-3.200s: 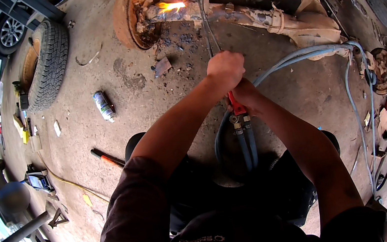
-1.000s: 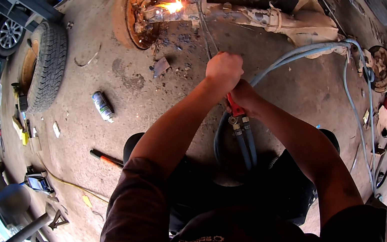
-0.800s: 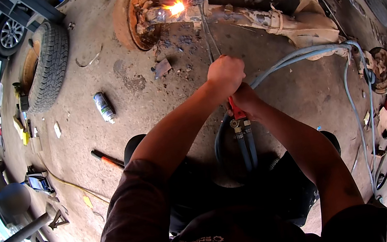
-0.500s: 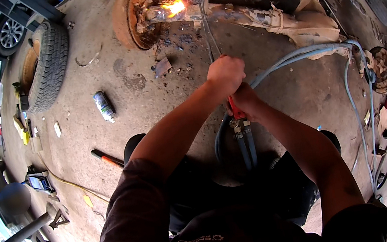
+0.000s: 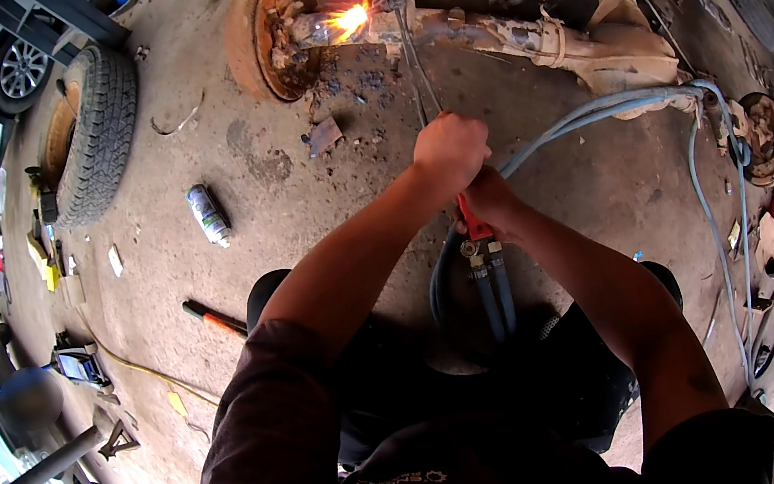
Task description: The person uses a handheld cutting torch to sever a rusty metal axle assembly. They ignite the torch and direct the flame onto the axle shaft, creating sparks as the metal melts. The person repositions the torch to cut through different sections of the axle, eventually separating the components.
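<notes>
Both of my hands are wrapped round a gas cutting torch (image 5: 475, 217) with a red handle. My left hand (image 5: 452, 148) is closed on its front part, ahead of my right hand (image 5: 489, 197), which grips the red handle close behind. Thin metal tubes of the torch run forward to a rusty vehicle axle (image 5: 506, 36) on the floor. At the torch's tip, a bright flame with orange sparks (image 5: 350, 19) burns against the axle tube, near the rusty round drum (image 5: 262, 39). Two hoses (image 5: 497, 297) hang from brass fittings at the handle's rear.
Blue-grey hoses (image 5: 589, 112) loop across the floor to the right. A spray can (image 5: 209, 215) lies at left, with a tyre (image 5: 100, 135) beyond it. Dark debris and a small flat plate (image 5: 324, 136) lie below the drum. An orange-and-black handle (image 5: 216, 318) rests by my left knee.
The flame and sparks look slightly different in shape. My hands and the torch have hardly moved.
</notes>
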`<control>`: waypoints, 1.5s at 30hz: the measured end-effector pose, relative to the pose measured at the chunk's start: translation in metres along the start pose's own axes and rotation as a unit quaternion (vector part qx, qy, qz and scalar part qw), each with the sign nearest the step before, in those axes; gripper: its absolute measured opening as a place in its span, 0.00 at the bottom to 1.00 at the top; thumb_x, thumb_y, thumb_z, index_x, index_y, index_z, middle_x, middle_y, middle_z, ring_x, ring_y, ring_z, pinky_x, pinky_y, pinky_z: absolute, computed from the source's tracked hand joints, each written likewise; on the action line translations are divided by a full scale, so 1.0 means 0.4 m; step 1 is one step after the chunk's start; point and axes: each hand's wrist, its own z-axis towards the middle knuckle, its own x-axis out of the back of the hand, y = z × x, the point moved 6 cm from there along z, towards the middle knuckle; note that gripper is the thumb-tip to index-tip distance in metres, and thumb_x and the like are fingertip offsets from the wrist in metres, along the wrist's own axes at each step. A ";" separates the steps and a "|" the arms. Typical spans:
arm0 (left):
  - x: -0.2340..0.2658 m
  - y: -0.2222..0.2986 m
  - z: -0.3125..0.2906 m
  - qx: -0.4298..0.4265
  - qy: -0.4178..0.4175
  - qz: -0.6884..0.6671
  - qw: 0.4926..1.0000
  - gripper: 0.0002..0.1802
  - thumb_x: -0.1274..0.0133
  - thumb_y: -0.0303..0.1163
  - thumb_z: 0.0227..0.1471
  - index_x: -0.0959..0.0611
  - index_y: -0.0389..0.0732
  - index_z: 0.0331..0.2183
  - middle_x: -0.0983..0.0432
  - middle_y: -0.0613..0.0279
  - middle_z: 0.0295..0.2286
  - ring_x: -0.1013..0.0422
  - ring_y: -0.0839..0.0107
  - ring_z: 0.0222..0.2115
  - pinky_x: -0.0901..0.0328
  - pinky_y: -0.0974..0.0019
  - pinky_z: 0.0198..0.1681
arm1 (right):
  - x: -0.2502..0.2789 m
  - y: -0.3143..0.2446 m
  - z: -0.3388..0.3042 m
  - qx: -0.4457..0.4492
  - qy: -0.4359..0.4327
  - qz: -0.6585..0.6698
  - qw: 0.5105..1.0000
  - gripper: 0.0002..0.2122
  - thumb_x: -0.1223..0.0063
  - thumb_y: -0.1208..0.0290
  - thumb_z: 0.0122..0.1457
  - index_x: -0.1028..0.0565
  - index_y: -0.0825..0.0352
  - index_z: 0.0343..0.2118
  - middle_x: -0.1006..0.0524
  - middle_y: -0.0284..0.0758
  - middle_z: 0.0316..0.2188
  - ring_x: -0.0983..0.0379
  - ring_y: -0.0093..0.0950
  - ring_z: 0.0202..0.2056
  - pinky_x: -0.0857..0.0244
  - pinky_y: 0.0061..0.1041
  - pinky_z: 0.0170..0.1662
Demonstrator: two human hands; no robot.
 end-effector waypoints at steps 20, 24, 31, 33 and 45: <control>0.016 0.004 -0.011 0.034 -0.011 -0.003 0.999 0.14 0.35 0.38 0.48 0.16 0.37 0.30 0.18 0.48 0.31 0.22 0.49 0.39 0.27 0.52 0.42 | -0.017 0.000 -0.011 -0.013 0.000 -0.002 1.000 0.10 0.60 0.65 0.69 0.34 0.66 0.35 0.32 0.34 0.23 0.31 0.26 0.18 0.36 0.28 0.19; 0.021 -0.003 -0.015 0.056 0.004 -0.005 0.998 0.16 0.33 0.39 0.45 0.17 0.37 0.30 0.18 0.47 0.31 0.22 0.49 0.38 0.27 0.52 0.42 | -0.024 -0.004 -0.010 -0.001 -0.011 -0.010 1.000 0.09 0.60 0.65 0.69 0.34 0.66 0.35 0.32 0.34 0.24 0.31 0.26 0.18 0.35 0.28 0.19; 0.018 -0.008 -0.003 0.055 0.004 -0.008 0.998 0.18 0.32 0.39 0.44 0.17 0.36 0.31 0.18 0.46 0.31 0.22 0.48 0.38 0.27 0.52 0.42 | -0.024 -0.013 -0.009 0.005 -0.020 0.014 1.000 0.10 0.60 0.66 0.69 0.33 0.67 0.33 0.31 0.34 0.22 0.32 0.26 0.17 0.35 0.29 0.18; 0.016 -0.012 0.001 0.063 0.000 -0.004 0.998 0.18 0.32 0.39 0.44 0.17 0.36 0.32 0.18 0.46 0.32 0.22 0.48 0.38 0.27 0.52 0.43 | -0.025 -0.016 -0.004 0.008 -0.016 0.007 1.000 0.10 0.60 0.66 0.69 0.33 0.67 0.33 0.31 0.34 0.22 0.32 0.26 0.17 0.35 0.29 0.18; 0.017 -0.010 -0.002 0.075 0.008 0.012 0.997 0.19 0.32 0.42 0.45 0.17 0.36 0.31 0.18 0.46 0.32 0.22 0.47 0.38 0.27 0.51 0.42 | -0.010 0.016 0.023 0.102 -0.032 0.079 0.991 0.09 0.56 0.66 0.68 0.31 0.67 0.38 0.29 0.34 0.23 0.29 0.27 0.15 0.35 0.31 0.16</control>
